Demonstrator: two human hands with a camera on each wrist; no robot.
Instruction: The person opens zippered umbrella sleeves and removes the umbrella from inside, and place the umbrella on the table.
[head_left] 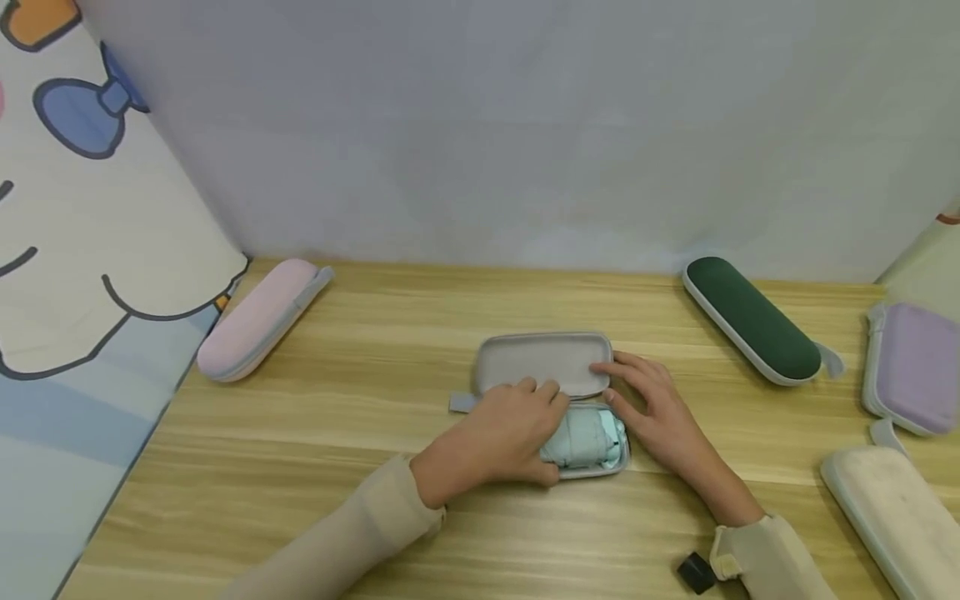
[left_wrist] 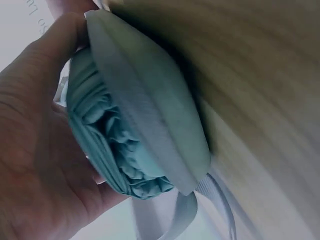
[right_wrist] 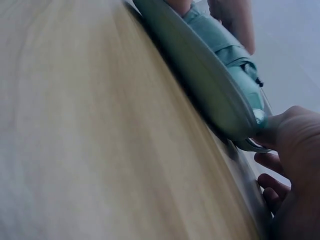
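An unzipped hard case (head_left: 543, 360) lies spread on the table, its grey lid laid back on the far side. In its near half sits a folded teal umbrella (head_left: 581, 440) with pleated fabric and a strap. My left hand (head_left: 517, 429) grips across the left part of the umbrella, thumb by the near rim and fingers over the far side, hiding that end. At the case's right end is my right hand (head_left: 660, 408), its extended fingers touching the lid and its thumb at the lower half's corner. The pleated end of the umbrella (left_wrist: 117, 135) shows in the left wrist view.
A pink case (head_left: 258, 321) lies at the back left. To the right are a dark green case (head_left: 753, 321), a purple case (head_left: 915, 367) and a cream case (head_left: 896, 517). A small black block (head_left: 696, 572) lies by the right sleeve. A pale curtain (head_left: 480, 133) hangs behind.
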